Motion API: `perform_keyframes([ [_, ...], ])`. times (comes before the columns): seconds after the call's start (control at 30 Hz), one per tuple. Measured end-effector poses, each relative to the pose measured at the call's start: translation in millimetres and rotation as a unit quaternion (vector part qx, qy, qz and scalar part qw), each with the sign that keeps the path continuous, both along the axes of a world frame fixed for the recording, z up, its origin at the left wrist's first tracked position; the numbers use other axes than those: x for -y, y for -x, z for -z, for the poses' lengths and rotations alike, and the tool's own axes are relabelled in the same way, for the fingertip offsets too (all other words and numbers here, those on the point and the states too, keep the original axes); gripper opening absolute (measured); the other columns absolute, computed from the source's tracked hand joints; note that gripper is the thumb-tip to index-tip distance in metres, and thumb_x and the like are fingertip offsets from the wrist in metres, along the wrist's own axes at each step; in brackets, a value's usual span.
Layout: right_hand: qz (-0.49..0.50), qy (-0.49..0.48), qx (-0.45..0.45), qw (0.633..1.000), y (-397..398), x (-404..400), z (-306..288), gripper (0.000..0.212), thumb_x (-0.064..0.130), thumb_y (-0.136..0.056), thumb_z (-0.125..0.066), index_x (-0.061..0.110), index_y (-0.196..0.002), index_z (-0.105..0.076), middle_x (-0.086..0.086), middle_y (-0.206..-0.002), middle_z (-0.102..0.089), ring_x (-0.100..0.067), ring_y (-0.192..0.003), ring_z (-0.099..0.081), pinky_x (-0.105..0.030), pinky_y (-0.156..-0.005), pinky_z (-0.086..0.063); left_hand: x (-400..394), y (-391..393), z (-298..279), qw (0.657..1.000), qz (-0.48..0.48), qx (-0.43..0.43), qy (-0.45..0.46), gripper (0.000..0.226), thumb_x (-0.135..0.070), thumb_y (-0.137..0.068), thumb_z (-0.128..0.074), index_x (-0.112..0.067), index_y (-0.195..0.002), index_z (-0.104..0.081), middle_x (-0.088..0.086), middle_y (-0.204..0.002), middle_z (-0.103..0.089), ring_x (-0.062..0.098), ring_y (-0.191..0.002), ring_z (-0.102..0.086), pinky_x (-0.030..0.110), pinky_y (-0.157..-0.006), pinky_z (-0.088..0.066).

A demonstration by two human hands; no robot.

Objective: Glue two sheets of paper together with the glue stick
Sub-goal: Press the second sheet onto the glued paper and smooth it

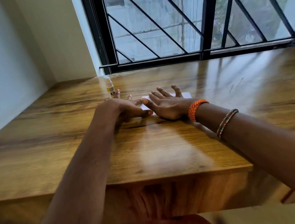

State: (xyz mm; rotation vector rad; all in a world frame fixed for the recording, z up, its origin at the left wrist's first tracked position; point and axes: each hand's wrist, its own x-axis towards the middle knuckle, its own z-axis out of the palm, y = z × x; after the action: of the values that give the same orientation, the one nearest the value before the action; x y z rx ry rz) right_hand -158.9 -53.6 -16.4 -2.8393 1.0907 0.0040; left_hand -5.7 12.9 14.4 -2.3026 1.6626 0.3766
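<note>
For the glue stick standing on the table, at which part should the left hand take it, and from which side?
Take the glue stick around its labelled lower body, not the pale upper part, which looks like a cap. It stands upright on the table, so a sideways grip from the near right suits it, where the left hand already is. The right hand lies flat on the paper.

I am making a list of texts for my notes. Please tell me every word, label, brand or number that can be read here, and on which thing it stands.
"KIN": dark letters on the yellow label of the glue stick; the rest of the word is cut off at the edge of the tube.
Small blue patch above it on the same label: too blurred to read.
White paper under the right hand: no text visible.
Nothing else carries text.
</note>
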Motion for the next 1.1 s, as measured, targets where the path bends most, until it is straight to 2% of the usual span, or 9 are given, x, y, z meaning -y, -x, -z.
perform_keyframes([
  [0.13, 0.032, -0.004, -0.016, 0.999, 31.8, 6.1, 0.3, 0.084, 0.070, -0.084, 0.008, 0.020, -0.151, 0.000, 0.004, -0.160, 0.006, -0.009, -0.144, 0.016, -0.048, -0.110, 0.024, 4.0, 0.9, -4.8, 0.999, -0.002, 0.047, -0.021, 0.087, -0.086, -0.067, -0.028, -0.052, -0.140, 0.005, -0.004, -0.157, 0.016, 0.037, -0.135, 0.034, 0.062, -0.109, 0.012],
  [0.47, 0.082, 0.012, -0.056, 0.995, 82.6, 18.1, -1.3, 0.088, 0.073, -0.078, 0.013, 0.024, -0.150, 0.002, 0.007, -0.159, 0.008, -0.010, -0.144, 0.017, -0.048, -0.109, 0.026, 3.9, 3.0, -12.4, 0.999, -0.018, 0.037, -0.027, 0.087, -0.084, -0.068, -0.034, -0.053, -0.140, 0.004, 0.001, -0.157, 0.015, 0.038, -0.136, 0.031, 0.059, -0.110, 0.011],
  [0.6, 0.088, 0.022, -0.069, 0.993, 80.9, 17.9, -1.4, 0.082, 0.070, -0.084, 0.007, 0.022, -0.150, 0.003, 0.006, -0.159, 0.008, -0.012, -0.144, 0.018, -0.049, -0.107, 0.026, 2.3, 1.4, -18.3, 0.997, 0.003, 0.072, -0.031, 0.071, -0.069, -0.084, -0.035, -0.050, -0.142, 0.002, 0.000, -0.158, 0.010, 0.038, -0.139, 0.026, 0.056, -0.111, 0.011],
  [0.7, 0.087, 0.019, -0.082, 0.993, 80.0, 17.9, -2.7, 0.076, 0.066, -0.089, 0.000, 0.021, -0.150, 0.004, 0.004, -0.160, 0.008, -0.015, -0.144, 0.020, -0.050, -0.108, 0.025, -0.4, 8.7, -23.9, 0.996, 0.020, 0.091, -0.011, 0.065, -0.050, -0.090, -0.046, -0.044, -0.144, -0.010, 0.001, -0.159, 0.000, 0.034, -0.144, 0.013, 0.052, -0.115, 0.001],
  [0.77, 0.084, 0.013, -0.083, 0.993, 80.2, 17.2, -3.2, 0.074, 0.064, -0.091, -0.002, 0.021, -0.150, 0.004, 0.003, -0.160, 0.008, -0.016, -0.144, 0.020, -0.049, -0.108, 0.025, -2.5, 12.2, -24.9, 0.996, 0.012, 0.078, 0.032, 0.064, -0.034, -0.089, -0.055, -0.041, -0.143, -0.022, 0.001, -0.159, -0.008, 0.028, -0.146, -0.004, 0.048, -0.115, -0.013],
  [0.83, 0.083, 0.012, -0.083, 0.993, 79.5, 17.0, -3.5, 0.073, 0.063, -0.092, -0.003, 0.020, -0.150, 0.004, 0.002, -0.160, 0.009, -0.016, -0.144, 0.021, -0.049, -0.108, 0.025, -4.7, 18.9, -23.4, 0.991, 0.014, 0.081, 0.103, 0.059, -0.014, -0.088, -0.048, -0.034, -0.141, -0.032, 0.002, -0.156, -0.023, 0.026, -0.142, -0.022, 0.042, -0.112, -0.025],
  [0.9, 0.087, 0.014, -0.085, 0.992, 78.7, 16.0, -3.6, 0.072, 0.063, -0.092, -0.003, 0.020, -0.150, 0.004, 0.002, -0.160, 0.010, -0.016, -0.143, 0.021, -0.050, -0.108, 0.025, -1.7, 36.1, -12.8, 0.977, 0.040, 0.061, 0.199, 0.053, -0.010, -0.088, -0.040, -0.024, -0.139, -0.037, 0.008, -0.150, -0.033, 0.028, -0.137, -0.032, 0.040, -0.109, -0.032],
  [1.0, 0.086, 0.014, -0.087, 0.992, 79.5, 12.7, -4.9, 0.073, 0.063, -0.092, -0.001, 0.020, -0.150, 0.005, 0.002, -0.159, 0.011, -0.016, -0.143, 0.022, -0.050, -0.109, 0.024, 3.3, 82.9, 10.8, 0.965, 0.098, -0.113, 0.215, 0.052, -0.026, -0.099, -0.031, -0.013, -0.148, -0.015, 0.006, -0.158, -0.012, 0.018, -0.146, -0.010, 0.031, -0.116, -0.010],
  [1.1, 0.087, 0.015, -0.088, 0.992, 78.7, 9.4, -6.9, 0.072, 0.062, -0.092, 0.000, 0.019, -0.150, 0.005, 0.002, -0.159, 0.010, -0.016, -0.144, 0.021, -0.050, -0.110, 0.023, 15.0, 97.0, 22.9, 0.968, 0.110, -0.142, 0.176, 0.053, -0.034, -0.101, -0.017, -0.014, -0.149, -0.006, 0.001, -0.159, -0.001, 0.013, -0.146, 0.002, 0.032, -0.117, 0.001],
])
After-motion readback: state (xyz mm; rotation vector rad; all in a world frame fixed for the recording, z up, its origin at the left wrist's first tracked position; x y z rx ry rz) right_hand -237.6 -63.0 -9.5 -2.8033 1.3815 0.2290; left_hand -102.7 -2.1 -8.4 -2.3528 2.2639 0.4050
